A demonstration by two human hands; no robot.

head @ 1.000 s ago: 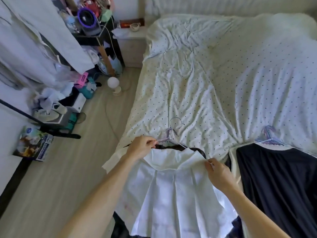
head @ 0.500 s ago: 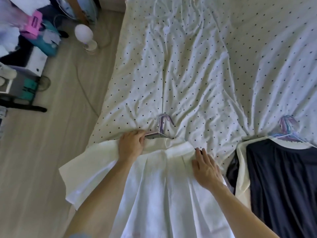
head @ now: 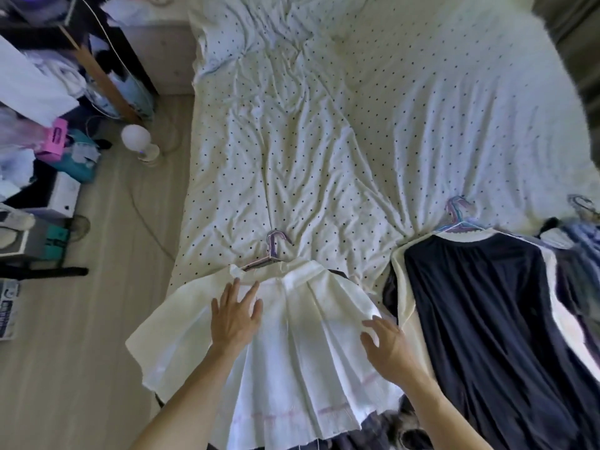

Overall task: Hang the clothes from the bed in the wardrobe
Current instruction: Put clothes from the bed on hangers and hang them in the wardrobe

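Observation:
A white pleated skirt (head: pixel 302 362) lies spread at the near edge of the bed (head: pixel 324 141), on a pale purple hanger (head: pixel 272 251) whose hook points up the bed. My left hand (head: pixel 235 315) lies flat on the skirt's upper left, fingers straight. My right hand (head: pixel 388 347) rests at the skirt's right edge with fingers spread. To the right lies a dark navy garment (head: pixel 480 319) on another coloured hanger (head: pixel 457 216). At the far right, a striped blue garment (head: pixel 584 241) shows partly.
The bed carries a wrinkled white sheet with dark dots. On the left, the wooden floor (head: pixel 81 368) holds a round white lamp (head: pixel 138 141) with a trailing cable, boxes, a pink item (head: pixel 53 139) and piled clothes. A dark desk (head: pixel 97 43) stands at top left.
My left hand has let go of the hanger and moved down flat onto the skirt. My right hand has slid down along the skirt's right side. The view has tilted up again.

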